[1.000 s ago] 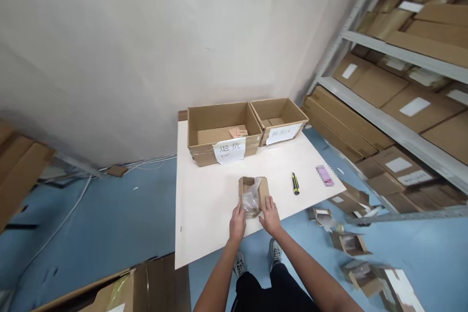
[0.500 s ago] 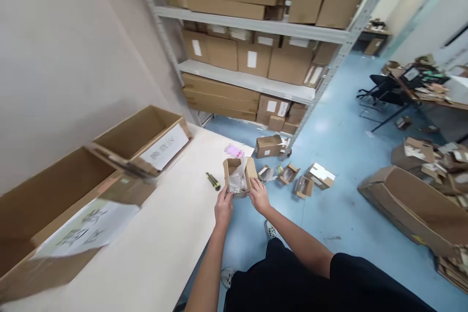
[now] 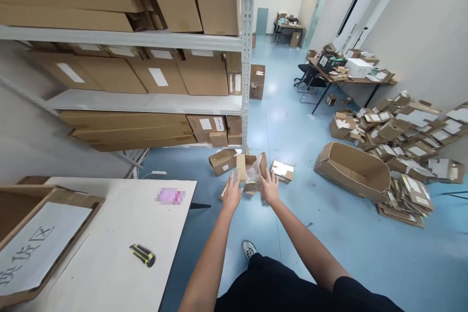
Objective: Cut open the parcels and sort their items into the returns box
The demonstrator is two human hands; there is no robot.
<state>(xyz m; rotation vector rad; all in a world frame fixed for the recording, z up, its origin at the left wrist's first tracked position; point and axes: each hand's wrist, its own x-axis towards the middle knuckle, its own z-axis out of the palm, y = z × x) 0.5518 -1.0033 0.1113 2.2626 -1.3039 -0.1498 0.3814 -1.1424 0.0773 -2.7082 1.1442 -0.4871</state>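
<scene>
Over the blue floor (image 3: 292, 224), right of the desk (image 3: 109, 234) that the near-left edge cuts off, an open carton (image 3: 250, 161) overlaps other boxes; whether it rests there is unclear. The left hand (image 3: 231, 196) and right hand (image 3: 269, 186) flank it, fingers spread, probably for even control, contact uncertain; plastic (image 3: 253, 173) hides its bottom. A pink item (image 3: 170, 196) is pixelated; the cutter (image 3: 142, 255) presumably lies aside to free both hands.
</scene>
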